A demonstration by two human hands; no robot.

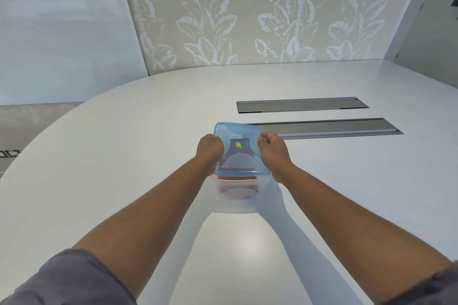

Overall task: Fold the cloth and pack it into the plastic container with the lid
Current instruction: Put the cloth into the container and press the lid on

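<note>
A clear plastic container point(238, 202) stands on the white table point(124, 146) in the middle of the view. Through its near wall I see an orange-red folded cloth point(236, 190) inside. A translucent blue lid point(236, 136) with a round green sticker lies on top of the container, its far edge tilted up a little. My left hand point(210, 150) grips the lid's left edge with fingers curled. My right hand point(272, 152) grips the lid's right edge the same way.
Two long grey recessed cable hatches point(302, 105) point(329, 126) lie in the table just behind and right of the container. A leaf-patterned wall panel point(260, 12) rises beyond the table's curved far edge. A socket plate point(10, 153) shows at the far left.
</note>
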